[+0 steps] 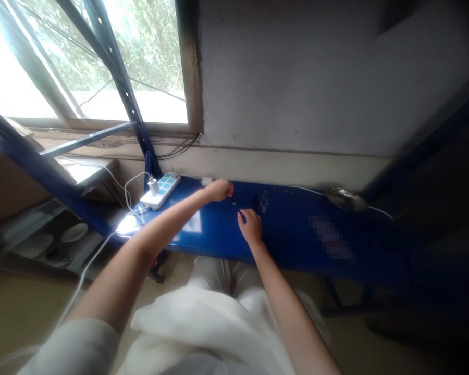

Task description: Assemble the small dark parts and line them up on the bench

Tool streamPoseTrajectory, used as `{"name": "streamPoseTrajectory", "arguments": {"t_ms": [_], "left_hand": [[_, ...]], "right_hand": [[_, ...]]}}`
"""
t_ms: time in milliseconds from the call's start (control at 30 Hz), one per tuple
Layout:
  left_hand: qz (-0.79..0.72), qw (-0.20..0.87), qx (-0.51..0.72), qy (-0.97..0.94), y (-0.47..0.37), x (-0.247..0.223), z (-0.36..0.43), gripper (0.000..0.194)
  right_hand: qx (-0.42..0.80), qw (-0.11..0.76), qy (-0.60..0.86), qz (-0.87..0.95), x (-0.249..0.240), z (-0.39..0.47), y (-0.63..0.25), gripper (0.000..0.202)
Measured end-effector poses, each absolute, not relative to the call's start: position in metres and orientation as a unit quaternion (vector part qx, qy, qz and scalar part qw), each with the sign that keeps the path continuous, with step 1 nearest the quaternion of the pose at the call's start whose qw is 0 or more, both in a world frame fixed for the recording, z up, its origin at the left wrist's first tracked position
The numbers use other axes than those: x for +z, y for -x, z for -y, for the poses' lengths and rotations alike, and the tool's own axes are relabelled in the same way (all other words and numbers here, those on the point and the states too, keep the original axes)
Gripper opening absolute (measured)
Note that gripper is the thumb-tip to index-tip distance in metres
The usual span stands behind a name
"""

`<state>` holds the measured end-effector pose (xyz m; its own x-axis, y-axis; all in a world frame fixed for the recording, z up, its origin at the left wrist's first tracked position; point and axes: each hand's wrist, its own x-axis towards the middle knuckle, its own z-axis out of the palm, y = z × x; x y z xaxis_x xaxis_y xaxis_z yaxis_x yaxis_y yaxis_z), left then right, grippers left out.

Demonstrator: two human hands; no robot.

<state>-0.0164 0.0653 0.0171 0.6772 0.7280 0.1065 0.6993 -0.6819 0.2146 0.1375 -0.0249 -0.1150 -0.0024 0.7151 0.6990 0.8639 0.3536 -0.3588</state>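
Note:
My left hand (220, 190) is over the blue table (219, 237), its fingers pinched together; what they hold is too small to make out. Nearer to me and to the right, my right hand (250, 225) has curled fingers, with thumb and forefinger close together at a tiny dark item. Between the two hands shows a small pale bit (234, 203). Several small clear pieces (264, 202) lie scattered on the table just beyond my right hand. The hands are apart.
A white power strip (161, 191) with a plugged-in charger (153, 185) sits at the table's left end, and its cables trail left. A white adapter (207, 181) lies behind my left hand. At the back right is a shiny metal dish (346, 199). Blue posts frame both sides.

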Motion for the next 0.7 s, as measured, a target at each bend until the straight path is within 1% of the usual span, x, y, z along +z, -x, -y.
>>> {"name": "streamPoseTrajectory", "arguments": {"t_ms": [133, 300, 700], "left_hand": [[-0.443, 0.021, 0.041, -0.895, 0.024, 0.029, -0.080, 0.018], [-0.467, -0.026, -0.020, -0.884, 0.031, 0.022, -0.085, 0.020], [-0.484, -0.014, -0.048, -0.874, 0.040, 0.009, -0.089, 0.016]], "right_hand": [[-0.074, 0.442, 0.560, 0.697, -0.115, 0.027, -0.138, 0.028], [-0.075, 0.451, 0.560, 0.691, -0.113, 0.030, -0.138, 0.028], [-0.063, 0.450, 0.565, 0.689, -0.116, 0.028, -0.139, 0.026]]}}
